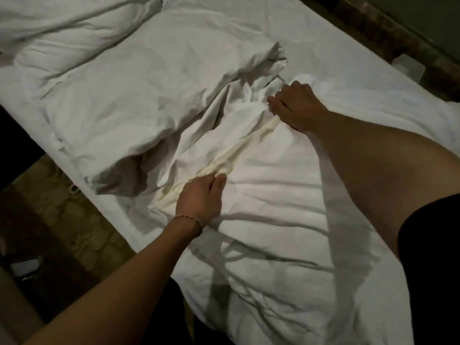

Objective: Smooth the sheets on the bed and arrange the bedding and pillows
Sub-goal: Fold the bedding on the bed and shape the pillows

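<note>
I see a crumpled white cotton duvet (261, 195) bunched across the middle of the white-sheeted bed (373, 78). My left hand (200, 199), a thin bracelet (189, 218) at its wrist, grips a fold near the bed's left edge. My right hand (295, 105) clutches bunched fabric nearer the right edge. A white pillow (62, 28) lies at the far left corner.

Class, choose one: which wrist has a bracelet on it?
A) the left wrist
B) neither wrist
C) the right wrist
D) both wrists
A: a thin bracelet circles the wrist behind the left hand, while the wrist of the right hand is bare.
</note>
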Demonstrator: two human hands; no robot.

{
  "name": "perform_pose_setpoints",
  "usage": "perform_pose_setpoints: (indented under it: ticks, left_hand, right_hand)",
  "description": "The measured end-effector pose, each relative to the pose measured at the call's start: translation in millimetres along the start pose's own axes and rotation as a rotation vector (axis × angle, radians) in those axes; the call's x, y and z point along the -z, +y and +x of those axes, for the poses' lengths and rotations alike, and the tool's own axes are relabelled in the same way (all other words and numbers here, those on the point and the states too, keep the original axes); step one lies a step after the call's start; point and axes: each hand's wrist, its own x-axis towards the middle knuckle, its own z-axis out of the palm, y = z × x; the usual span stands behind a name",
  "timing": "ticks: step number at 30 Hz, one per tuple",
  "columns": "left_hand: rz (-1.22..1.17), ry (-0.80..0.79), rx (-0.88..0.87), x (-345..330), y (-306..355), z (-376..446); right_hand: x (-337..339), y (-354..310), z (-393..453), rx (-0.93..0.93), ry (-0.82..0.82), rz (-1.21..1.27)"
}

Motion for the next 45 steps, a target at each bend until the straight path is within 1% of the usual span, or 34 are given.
perform_pose_setpoints:
  ticks: [3, 4, 7, 11, 13, 15, 17, 19, 21, 25, 28, 31, 33, 38, 42, 45]
  left_hand:
    - [-0.023, 0.039, 0.059, -8, 17, -17]
    - [-0.017, 0.053, 0.053, -11, 20, -21]
    - [-0.050, 0.052, -0.068, -19, 21, -36]
    - [-0.044, 0.027, -0.226, -22, 5, -42]
    - [-0.063, 0.031, -0.245, -20, -3, -43]
    - [-0.118, 0.067, -0.204, -18, -5, -43]
    - [-0.160, 0.118, -0.161, -13, -4, -41]
    - [-0.150, 0.172, -0.166, -4, -4, -35]
    - [-0.121, 0.216, -0.182, 10, -10, -29]
    - [-0.077, 0.255, -0.131, 36, -41, -16]
    - [-0.072, 0.258, -0.109, 42, -57, -12]
    - [-0.108, 0.227, -0.077, 38, -61, -19]
    - [-0.119, 0.215, -0.070, 35, -62, -25]
    - [-0.100, 0.212, -0.065, 39, -70, -30]
    - [-0.081, 0.214, -0.030, 39, -77, -31]
    - [-0.041, 0.182, -0.021, 40, -78, -30]
  right_hand:
    - [1, -11, -17, 0.086, 0.034, 0.035]
    - [3, -17, -21, 0.096, 0.046, 0.059]
    - [4, -37, -31, 0.139, 0.078, 0.160]
    - [6, -49, -43, 0.245, 0.098, 0.170]
    - [6, -53, -50, 0.302, 0.096, 0.148]
    - [8, -55, -59, 0.359, 0.091, 0.128]
    - [11, -58, -66, 0.333, 0.053, 0.172]
    - [18, -59, -68, 0.217, -0.051, 0.270]
    - [23, -59, -67, 0.151, -0.121, 0.282]
    - [27, -62, -53, 0.129, -0.079, 0.176]
    - [26, -70, -44, 0.156, -0.053, -0.002]
    - [26, -76, -41, 0.161, 0.013, -0.226]
    - [28, -79, -39, 0.167, 0.029, -0.316]
    - [31, -88, -25, 0.216, 0.056, -0.399]
    - [27, -86, -24, 0.251, 0.068, -0.387]
    - [25, -76, -27, 0.202, 0.087, -0.399]
